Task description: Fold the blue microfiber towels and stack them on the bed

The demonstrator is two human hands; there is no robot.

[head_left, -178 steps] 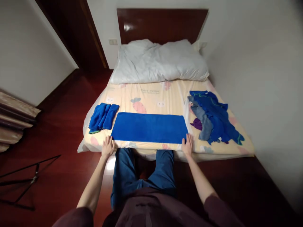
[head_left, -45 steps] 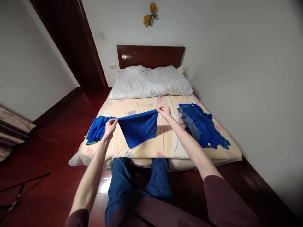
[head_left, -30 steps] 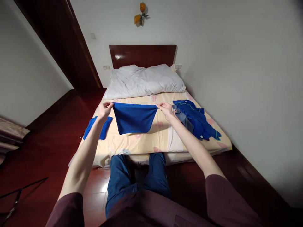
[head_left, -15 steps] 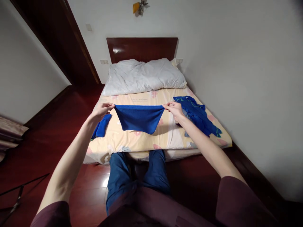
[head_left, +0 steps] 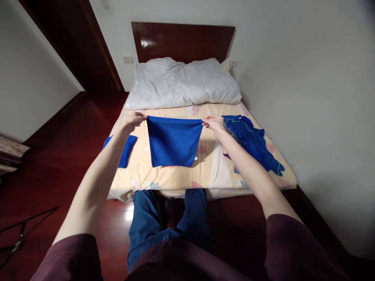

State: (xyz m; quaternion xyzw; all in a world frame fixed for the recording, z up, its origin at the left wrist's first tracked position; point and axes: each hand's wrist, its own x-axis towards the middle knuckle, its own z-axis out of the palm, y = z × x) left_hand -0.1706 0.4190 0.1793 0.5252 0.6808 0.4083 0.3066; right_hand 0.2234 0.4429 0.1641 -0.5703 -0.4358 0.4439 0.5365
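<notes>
A blue cloth [head_left: 175,142] hangs stretched between my two hands over the bed, its lower edge near or on the sheet. My left hand [head_left: 134,120] pinches its upper left corner. The upper right corner is pinched by my right hand [head_left: 213,123]. Folded blue fabric [head_left: 127,151] lies on the bed at the left, partly hidden behind my left forearm. To the right, a loose heap of blue clothes [head_left: 252,140] with green edging lies partly behind my right forearm.
The bed [head_left: 164,180] has a patterned yellowish sheet. A grey-white quilt [head_left: 184,84] lies across its far end, before a dark headboard [head_left: 181,41]. A wall [head_left: 316,97] borders the right side. A thin black stand [head_left: 22,232] is on the floor at the lower left.
Both hands have moved up and away with the cloth, which now hangs straighter and shows more of its surface. The view has tilted down a little.
</notes>
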